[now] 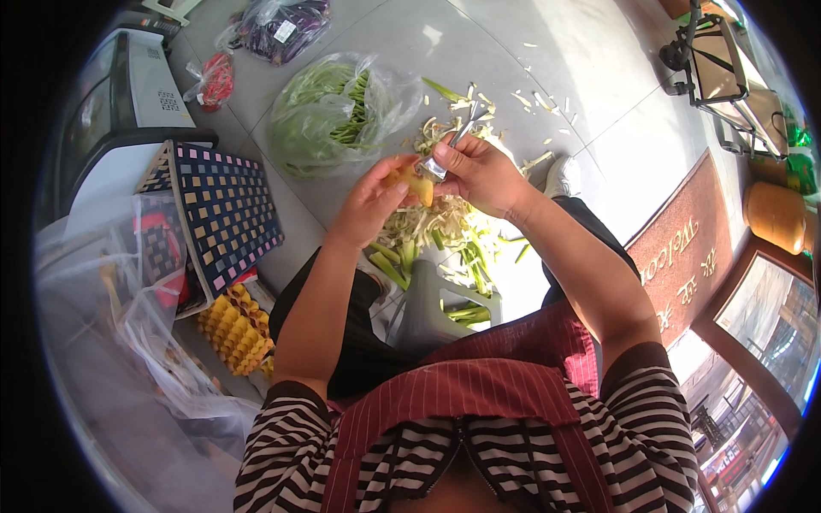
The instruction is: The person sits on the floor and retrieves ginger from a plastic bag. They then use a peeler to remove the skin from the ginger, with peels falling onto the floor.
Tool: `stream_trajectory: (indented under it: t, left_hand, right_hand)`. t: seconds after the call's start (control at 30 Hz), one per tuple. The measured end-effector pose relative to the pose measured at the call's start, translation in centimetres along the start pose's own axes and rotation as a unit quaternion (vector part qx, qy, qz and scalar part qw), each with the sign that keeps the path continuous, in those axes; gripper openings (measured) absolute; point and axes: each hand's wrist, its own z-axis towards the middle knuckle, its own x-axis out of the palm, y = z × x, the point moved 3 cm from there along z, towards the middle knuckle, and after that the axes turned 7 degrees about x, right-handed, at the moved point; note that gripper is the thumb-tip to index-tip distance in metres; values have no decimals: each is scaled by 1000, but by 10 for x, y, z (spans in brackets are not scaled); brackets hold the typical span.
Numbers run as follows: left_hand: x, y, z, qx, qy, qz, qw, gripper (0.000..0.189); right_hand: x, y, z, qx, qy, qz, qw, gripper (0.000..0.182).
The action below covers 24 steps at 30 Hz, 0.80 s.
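Note:
My left hand [367, 204] holds a pale yellow, knobby piece of ginger-like root [420, 187] between thumb and fingers. In my right hand [482, 172] is a metal peeler [463, 130]; its head meets the upper side of the root. The fingers of both hands hide parts of the root. Beneath them, a heap of pale peelings and trimmings [410, 224] covers the floor, with green stalk pieces [478, 260] at its near side. A grey plastic stool [420, 301] stands between my legs.
Beyond my left hand sits a clear plastic bag of green stems [308, 122]. Farther off lie bags of red peppers [217, 80] and purple vegetables [276, 32]. A woven basket [221, 211] and egg trays [237, 330] are at left, a doormat [686, 250] and folding cart [725, 83] at right.

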Motion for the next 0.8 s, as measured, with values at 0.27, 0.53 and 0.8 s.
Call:
stream_trajectory:
  t: [0.27, 0.53, 0.8]
  left_hand:
    - [26, -14, -4, 186, 11, 533, 825, 31]
    - [16, 7, -9, 76, -109, 269, 954, 27]
    - [17, 3, -13, -35, -62, -22, 997, 32]
  right_hand:
    - [5, 1, 2, -6, -89, -83, 993, 28]
    - [10, -1, 3, -79, -86, -71, 991, 29]
    - [3, 5, 10, -42, -169, 39, 984, 23]
